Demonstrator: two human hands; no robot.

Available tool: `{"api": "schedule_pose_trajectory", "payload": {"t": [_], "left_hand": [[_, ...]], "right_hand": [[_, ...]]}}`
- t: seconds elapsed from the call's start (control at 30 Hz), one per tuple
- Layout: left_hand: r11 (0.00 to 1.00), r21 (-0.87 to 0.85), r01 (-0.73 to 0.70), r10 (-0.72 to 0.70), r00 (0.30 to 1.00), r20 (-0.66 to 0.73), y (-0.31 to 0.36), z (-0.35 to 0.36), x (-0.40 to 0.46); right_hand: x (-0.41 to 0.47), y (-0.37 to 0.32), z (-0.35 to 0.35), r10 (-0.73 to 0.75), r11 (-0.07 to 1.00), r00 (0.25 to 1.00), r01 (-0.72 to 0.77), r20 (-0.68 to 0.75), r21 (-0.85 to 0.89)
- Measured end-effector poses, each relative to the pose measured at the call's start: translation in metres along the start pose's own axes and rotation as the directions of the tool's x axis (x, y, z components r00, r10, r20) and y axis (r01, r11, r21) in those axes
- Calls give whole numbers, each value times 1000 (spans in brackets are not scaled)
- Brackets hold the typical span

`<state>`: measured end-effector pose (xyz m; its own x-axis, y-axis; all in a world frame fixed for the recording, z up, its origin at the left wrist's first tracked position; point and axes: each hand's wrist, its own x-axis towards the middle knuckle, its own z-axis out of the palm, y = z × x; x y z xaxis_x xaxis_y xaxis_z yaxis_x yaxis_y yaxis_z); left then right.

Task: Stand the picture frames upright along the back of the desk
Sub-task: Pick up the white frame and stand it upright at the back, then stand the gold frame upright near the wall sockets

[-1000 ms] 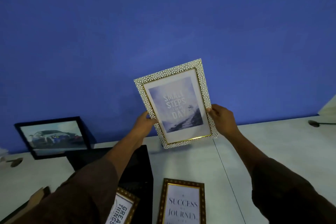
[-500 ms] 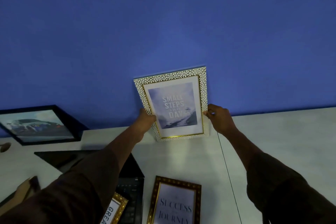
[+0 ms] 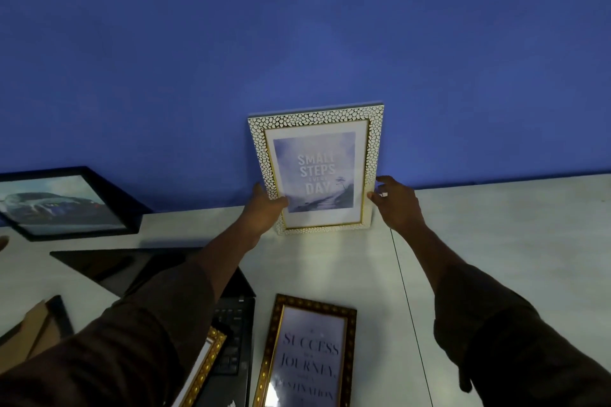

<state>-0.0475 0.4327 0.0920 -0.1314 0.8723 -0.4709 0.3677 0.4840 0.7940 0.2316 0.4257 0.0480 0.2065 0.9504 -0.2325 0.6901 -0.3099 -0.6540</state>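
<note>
A white pebble-patterned frame [image 3: 315,172] reading "Small steps every day" stands upright at the back of the pale desk [image 3: 496,241], against the blue wall. My left hand [image 3: 266,206] grips its lower left edge. My right hand [image 3: 395,203] is at its lower right edge with fingers spread, fingertips touching or just off the frame. A black frame with a car picture [image 3: 62,205] stands leaning at the back left. A gold-brown frame reading "Success" [image 3: 309,353] lies flat near me. Another gold frame [image 3: 206,367] lies partly under my left sleeve.
An open black laptop [image 3: 158,271] lies left of centre, its keyboard under my left arm. Cardboard and a dark frame edge [image 3: 39,327] sit at the lower left. A seam [image 3: 410,307] runs down the desk right of the white frame.
The white frame came down from mid-air, straightened, and now stands on the desk against the wall. My right hand's fingers have loosened from its edge.
</note>
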Motion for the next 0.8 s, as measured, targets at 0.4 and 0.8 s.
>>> {"api": "schedule_pose_trajectory", "payload": {"t": [0.4,0.8], "left_hand": [[967,117,225,-247,941,230,-132,16,-110],[908,174,382,-411,892,187,-219,16,-174]], "right_hand": [[-164,68,74,232,960,912,-271,338,71],[-273,87,138,353,893,871,-423,341,156]]}}
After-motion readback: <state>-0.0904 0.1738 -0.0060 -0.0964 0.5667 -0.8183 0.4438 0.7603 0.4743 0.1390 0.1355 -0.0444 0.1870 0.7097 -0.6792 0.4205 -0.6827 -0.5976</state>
